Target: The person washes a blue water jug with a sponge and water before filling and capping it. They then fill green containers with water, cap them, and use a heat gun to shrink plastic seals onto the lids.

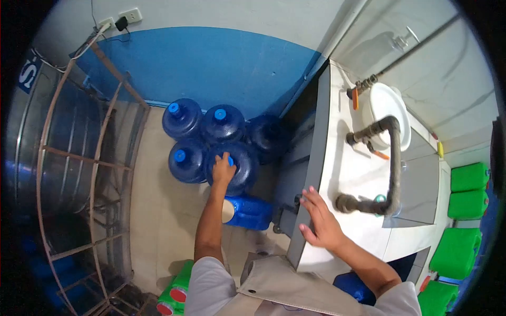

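Several round blue water bottles stand together on the floor by the blue wall. My left hand (224,168) is closed round the neck of the nearest large bottle (241,176), beside its light-blue cap. Behind it are a bottle (222,129) and another (182,118), both with blue caps; one more (188,163) stands to its left, and a darker one (268,138) to the right. My right hand (320,222) is spread, palm down, at the edge of the white counter (358,234), holding nothing. A blue jug (250,212) lies just below the held bottle.
At left, a rusty metal frame (95,163) surrounds a steel tank (68,137). Metal pipe (394,163) and valves with orange handles rise over the counter, near a white round lid (390,116). Green containers stand at right (456,253) and at bottom left (182,282).
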`<state>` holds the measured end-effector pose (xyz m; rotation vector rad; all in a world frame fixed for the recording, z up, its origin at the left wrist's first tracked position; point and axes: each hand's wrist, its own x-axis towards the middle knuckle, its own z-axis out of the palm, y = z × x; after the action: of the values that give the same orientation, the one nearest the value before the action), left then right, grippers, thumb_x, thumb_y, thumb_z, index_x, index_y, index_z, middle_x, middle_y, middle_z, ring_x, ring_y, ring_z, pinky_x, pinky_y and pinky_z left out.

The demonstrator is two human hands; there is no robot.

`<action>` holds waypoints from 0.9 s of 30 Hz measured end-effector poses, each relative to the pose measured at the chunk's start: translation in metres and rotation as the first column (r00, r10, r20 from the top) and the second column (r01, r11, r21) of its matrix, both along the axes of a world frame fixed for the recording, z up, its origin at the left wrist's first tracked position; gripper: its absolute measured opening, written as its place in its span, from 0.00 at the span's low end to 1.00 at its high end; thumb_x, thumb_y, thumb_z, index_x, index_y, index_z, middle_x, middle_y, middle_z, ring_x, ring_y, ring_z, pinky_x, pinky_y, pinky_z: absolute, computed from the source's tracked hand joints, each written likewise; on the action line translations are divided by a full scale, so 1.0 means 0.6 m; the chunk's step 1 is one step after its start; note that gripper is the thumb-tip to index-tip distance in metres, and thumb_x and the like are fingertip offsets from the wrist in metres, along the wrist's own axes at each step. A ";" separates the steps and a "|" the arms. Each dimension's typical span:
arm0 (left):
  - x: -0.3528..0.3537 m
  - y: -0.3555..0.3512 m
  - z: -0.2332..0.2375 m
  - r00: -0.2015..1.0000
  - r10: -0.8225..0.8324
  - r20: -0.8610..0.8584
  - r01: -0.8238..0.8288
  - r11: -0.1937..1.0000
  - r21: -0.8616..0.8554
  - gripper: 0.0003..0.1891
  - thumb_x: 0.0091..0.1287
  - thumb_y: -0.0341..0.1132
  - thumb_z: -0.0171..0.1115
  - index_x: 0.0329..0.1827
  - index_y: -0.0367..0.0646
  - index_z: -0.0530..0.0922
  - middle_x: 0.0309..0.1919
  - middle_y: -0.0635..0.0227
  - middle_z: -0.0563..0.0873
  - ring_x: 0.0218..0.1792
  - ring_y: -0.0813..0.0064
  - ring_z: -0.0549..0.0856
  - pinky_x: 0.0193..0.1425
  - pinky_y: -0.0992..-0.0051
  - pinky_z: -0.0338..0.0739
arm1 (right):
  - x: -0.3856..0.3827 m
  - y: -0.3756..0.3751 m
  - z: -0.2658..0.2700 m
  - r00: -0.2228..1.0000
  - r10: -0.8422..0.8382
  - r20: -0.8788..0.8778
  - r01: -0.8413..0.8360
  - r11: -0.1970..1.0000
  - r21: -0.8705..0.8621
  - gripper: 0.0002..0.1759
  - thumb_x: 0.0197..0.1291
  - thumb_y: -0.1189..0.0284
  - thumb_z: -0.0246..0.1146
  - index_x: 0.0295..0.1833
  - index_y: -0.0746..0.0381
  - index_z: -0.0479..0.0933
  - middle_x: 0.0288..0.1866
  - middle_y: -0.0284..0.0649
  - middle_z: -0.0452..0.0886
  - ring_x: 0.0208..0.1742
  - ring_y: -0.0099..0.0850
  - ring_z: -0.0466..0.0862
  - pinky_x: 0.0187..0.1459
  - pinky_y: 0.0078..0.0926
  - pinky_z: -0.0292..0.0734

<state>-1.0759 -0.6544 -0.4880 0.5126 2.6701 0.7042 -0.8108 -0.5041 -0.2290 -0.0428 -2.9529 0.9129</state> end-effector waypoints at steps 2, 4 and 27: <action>0.009 -0.033 0.115 0.998 0.014 -0.064 -0.010 0.998 0.059 0.27 0.51 0.36 0.65 0.56 0.48 0.69 0.46 0.49 0.74 0.45 0.46 0.79 0.48 0.56 0.75 | 0.003 -0.003 0.001 0.999 -0.004 -0.050 0.005 1.000 0.013 0.30 0.54 0.65 0.59 0.59 0.72 0.64 0.64 0.59 0.62 0.70 0.53 0.57 0.67 0.43 0.58; 0.033 -0.065 0.222 0.981 0.038 -0.192 -0.002 0.983 0.182 0.26 0.51 0.37 0.65 0.55 0.47 0.70 0.44 0.51 0.75 0.44 0.48 0.78 0.47 0.57 0.74 | 0.008 -0.007 0.007 0.996 -0.012 -0.091 0.013 1.000 0.006 0.30 0.56 0.63 0.58 0.60 0.72 0.64 0.64 0.58 0.62 0.70 0.52 0.57 0.67 0.42 0.58; 0.564 -0.066 1.390 0.428 0.758 -0.492 0.452 0.292 0.843 0.29 0.56 0.41 0.67 0.52 0.33 0.64 0.41 0.52 0.74 0.33 0.64 0.78 0.31 0.66 0.78 | 0.528 0.549 0.092 0.906 -0.357 -0.227 0.228 0.864 -0.449 0.14 0.59 0.71 0.55 0.48 0.66 0.75 0.37 0.44 0.79 0.37 0.35 0.81 0.41 0.30 0.77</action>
<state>-0.7372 -0.6939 0.3459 1.0837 2.6795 3.1015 -0.4941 -0.1745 -0.1738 -0.3324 -2.3382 1.3362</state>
